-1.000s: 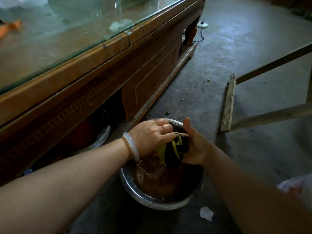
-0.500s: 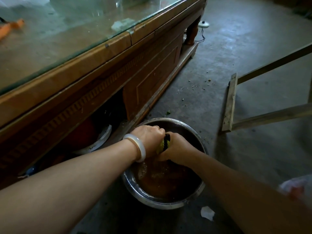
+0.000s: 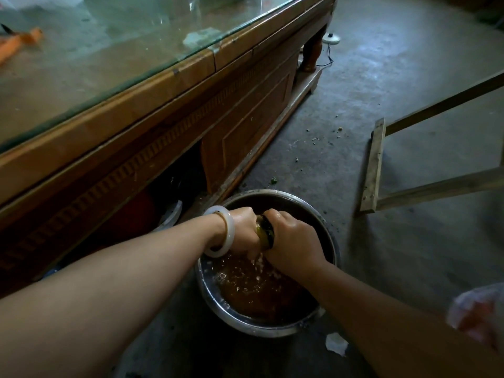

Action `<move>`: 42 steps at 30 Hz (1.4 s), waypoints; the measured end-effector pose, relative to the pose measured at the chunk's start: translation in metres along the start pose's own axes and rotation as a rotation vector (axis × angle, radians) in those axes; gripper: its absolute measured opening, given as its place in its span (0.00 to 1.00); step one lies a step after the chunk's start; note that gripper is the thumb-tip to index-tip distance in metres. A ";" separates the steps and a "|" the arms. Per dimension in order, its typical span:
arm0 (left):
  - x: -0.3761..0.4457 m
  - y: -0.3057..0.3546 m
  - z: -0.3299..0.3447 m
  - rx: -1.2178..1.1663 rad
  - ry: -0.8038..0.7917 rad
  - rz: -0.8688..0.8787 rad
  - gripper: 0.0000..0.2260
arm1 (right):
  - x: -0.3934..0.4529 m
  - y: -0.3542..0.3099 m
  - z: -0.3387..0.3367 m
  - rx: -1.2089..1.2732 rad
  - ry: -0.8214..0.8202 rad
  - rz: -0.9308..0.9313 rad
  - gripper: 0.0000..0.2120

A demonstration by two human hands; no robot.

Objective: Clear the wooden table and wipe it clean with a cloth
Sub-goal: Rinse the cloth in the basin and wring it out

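From the head camera, both hands are meeting over a metal basin (image 3: 266, 327) that is sitting on the concrete floor (image 3: 381, 91), just beside the lower front edge of the wooden table (image 3: 152, 85). The left hand (image 3: 245, 230) and the right hand (image 3: 293, 241) are curling tightly round a wet cloth (image 3: 265, 231), yellow-green and black, which is bunching into a short roll between the two fists. Only a narrow strip of the cloth is showing between them; the rest is hiding inside the grips. Water is dripping from under the hands and splashing into the brown water (image 3: 253, 290) filling the basin. A pale bangle (image 3: 223, 231) is sitting on the left wrist.

The table is running along the left side, its glass top (image 3: 81, 47) lying inside the wooden rim. An orange object (image 3: 19, 42) is lying near the far left edge of the glass, and a pale patch, too blurred to identify, is showing near the front edge. Under the table a white-rimmed round object (image 3: 171, 216) is partly showing in shadow. To the right of the basin a wooden frame (image 3: 373, 165) is lying on the floor. A white scrap (image 3: 336, 343) is lying near the basin's near rim, and green crumbs (image 3: 316, 139) are scattering across the floor between table and frame. A small white device (image 3: 331, 37) with a cord is resting by the table's far leg.
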State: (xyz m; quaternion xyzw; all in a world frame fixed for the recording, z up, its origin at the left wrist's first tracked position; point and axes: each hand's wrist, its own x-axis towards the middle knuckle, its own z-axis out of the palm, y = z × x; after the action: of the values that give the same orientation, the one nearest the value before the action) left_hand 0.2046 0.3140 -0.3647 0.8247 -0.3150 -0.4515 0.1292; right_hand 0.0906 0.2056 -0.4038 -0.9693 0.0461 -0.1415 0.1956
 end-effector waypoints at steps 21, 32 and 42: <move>-0.010 -0.005 -0.009 0.321 0.485 0.354 0.44 | 0.020 0.019 -0.020 0.722 -0.344 0.950 0.18; -0.009 -0.016 0.012 0.747 0.644 0.938 0.28 | 0.023 0.007 -0.046 1.082 -1.065 0.888 0.30; -0.008 0.006 0.016 0.653 0.363 0.303 0.07 | 0.014 -0.023 -0.041 0.181 -0.617 0.464 0.16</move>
State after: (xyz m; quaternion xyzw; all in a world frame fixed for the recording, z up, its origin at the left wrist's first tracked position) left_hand 0.1857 0.3155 -0.3652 0.8329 -0.5322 -0.1502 -0.0210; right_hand 0.0930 0.2098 -0.3551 -0.9090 0.1902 0.2006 0.3118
